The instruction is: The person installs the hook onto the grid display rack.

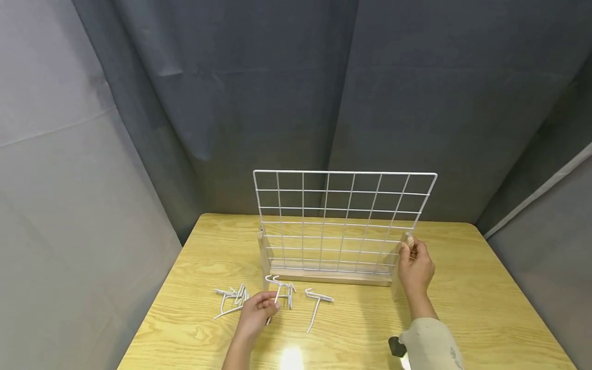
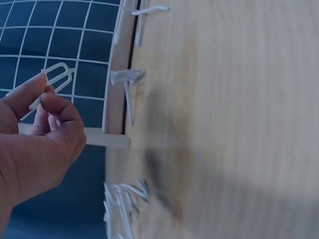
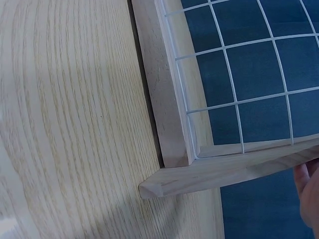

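Observation:
My left hand (image 1: 255,313) pinches a white wire hook (image 2: 61,74) between thumb and fingers, raised in front of the stand's left end. Its two bent prongs stick up past the fingertips. My right hand (image 1: 417,270) grips the upper part of the stand's right wooden upright (image 3: 224,177); only a few fingers (image 3: 300,178) show at the edge of the right wrist view. Between the uprights, a white wire grid panel (image 1: 344,172) leans back, its lower edge along the wooden base rail (image 1: 330,278).
More white hooks lie on the table (image 1: 467,308): a single hook (image 1: 319,296) in front of the stand, another (image 1: 290,295) just beyond my left hand, and a tangled cluster (image 1: 238,295) to its left. Grey curtains (image 1: 277,103) hang behind and at both sides.

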Motion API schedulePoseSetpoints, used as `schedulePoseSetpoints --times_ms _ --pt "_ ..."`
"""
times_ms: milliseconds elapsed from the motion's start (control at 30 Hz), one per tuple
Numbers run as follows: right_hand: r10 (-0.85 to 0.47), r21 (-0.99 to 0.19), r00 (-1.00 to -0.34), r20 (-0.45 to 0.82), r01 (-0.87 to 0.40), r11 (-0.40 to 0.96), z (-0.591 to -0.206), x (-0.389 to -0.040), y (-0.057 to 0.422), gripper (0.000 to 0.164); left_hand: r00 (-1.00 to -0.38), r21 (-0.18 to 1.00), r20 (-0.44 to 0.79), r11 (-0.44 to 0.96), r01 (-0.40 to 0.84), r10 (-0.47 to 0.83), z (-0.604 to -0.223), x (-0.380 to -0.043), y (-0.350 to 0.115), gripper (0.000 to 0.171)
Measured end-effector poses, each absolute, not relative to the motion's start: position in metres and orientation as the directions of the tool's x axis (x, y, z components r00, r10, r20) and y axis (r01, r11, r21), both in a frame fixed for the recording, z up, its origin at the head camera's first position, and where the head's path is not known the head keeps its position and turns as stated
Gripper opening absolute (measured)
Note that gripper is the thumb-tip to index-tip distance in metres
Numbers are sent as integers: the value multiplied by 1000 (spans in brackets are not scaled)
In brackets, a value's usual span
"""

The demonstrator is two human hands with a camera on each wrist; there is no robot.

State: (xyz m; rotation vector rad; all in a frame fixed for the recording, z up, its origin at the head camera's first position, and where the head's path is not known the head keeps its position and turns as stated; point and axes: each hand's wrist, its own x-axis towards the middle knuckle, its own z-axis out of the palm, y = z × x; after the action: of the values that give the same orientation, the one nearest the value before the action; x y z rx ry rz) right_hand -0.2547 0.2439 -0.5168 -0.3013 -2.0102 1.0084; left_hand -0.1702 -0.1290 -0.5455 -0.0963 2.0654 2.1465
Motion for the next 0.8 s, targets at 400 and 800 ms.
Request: schedulePoseSetpoints --times_ms 400,800 --pt "538 -758 -617 575 -155 633 -515 -253 244 24 -994 978 -112 -174 -114 20 -511 -188 -121 39" --pt "532 -756 -622 574 -154 636 -516 -254 244 25 -990 946 -143 -293 -140 9 -501 -204 -124 40"
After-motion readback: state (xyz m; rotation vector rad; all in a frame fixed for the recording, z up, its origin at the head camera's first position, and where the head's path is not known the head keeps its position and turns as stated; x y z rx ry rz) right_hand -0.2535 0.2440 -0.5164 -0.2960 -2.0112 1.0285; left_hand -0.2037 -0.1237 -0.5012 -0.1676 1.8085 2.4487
